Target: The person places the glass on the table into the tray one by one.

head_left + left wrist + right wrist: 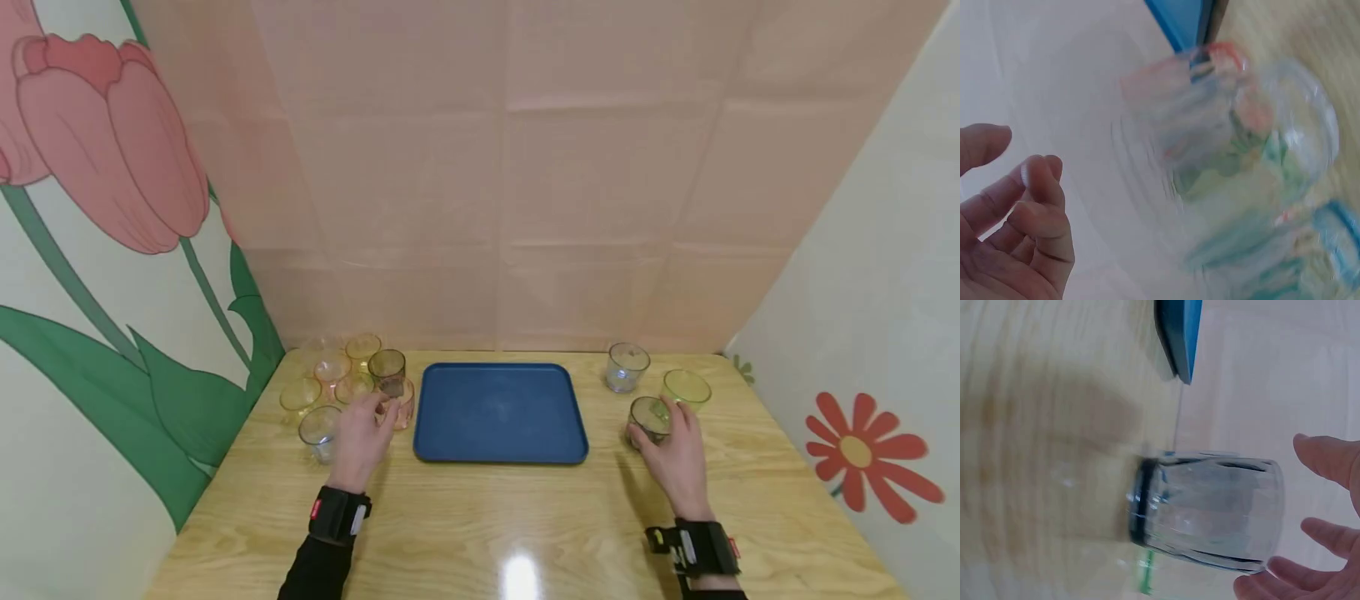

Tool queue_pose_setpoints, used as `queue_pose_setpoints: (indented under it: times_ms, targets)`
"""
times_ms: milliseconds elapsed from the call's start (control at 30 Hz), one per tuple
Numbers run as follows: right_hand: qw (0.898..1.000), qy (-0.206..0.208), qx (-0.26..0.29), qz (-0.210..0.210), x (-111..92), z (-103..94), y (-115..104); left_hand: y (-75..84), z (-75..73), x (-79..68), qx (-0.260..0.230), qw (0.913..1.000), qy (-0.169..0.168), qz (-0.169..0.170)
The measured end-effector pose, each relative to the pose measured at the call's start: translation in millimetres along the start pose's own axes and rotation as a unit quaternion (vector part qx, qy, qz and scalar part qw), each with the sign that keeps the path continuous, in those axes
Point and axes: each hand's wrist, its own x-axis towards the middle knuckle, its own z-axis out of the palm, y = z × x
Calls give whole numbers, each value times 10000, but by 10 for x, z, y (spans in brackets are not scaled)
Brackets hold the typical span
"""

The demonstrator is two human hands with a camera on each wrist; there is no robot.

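My left hand (363, 437) is just in front of a group of glasses at the left, fingers loosely bent. In the left wrist view its thumb and fingertips are apart with nothing between them, beside blurred clear glasses (1229, 156). Nearest to it in the head view are a clear glass (318, 433), a pink glass (406, 407) and a dark grey glass (387, 367). On the right, my right hand (675, 454) spreads thumb and fingers about the rim of another dark grey glass (648, 418). The right wrist view shows that glass (1210, 512) upright, the thumb apart from it.
A blue tray (501, 412) lies mid-table between the hands. Behind the right hand stand a clear glass (626, 368) and a yellow-green glass (687, 387). Several yellow and pink glasses crowd the left back, including a yellow glass (300, 393). A pink-covered wall (495, 208) rises behind the table.
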Motion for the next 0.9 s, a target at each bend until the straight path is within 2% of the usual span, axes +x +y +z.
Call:
queue_pose_setpoints:
  times_ms: [167,367,467,733,900]
  targets:
    - [9989,-90,159,423,10,46,70,37,129,-35,108,9998,-177,29]
    - [9970,-173,288,693,6,91,139,59,249,-79,-39,9969,-779,-109]
    - [9966,-166,307,751,18,106,129,65,312,-95,-20,9958,-909,-93]
    - [9946,-111,307,989,51,171,144,95,459,-185,500,9880,-1453,130]
    - [9921,-174,399,1177,87,211,170,87,523,-228,676,9833,-1690,48]
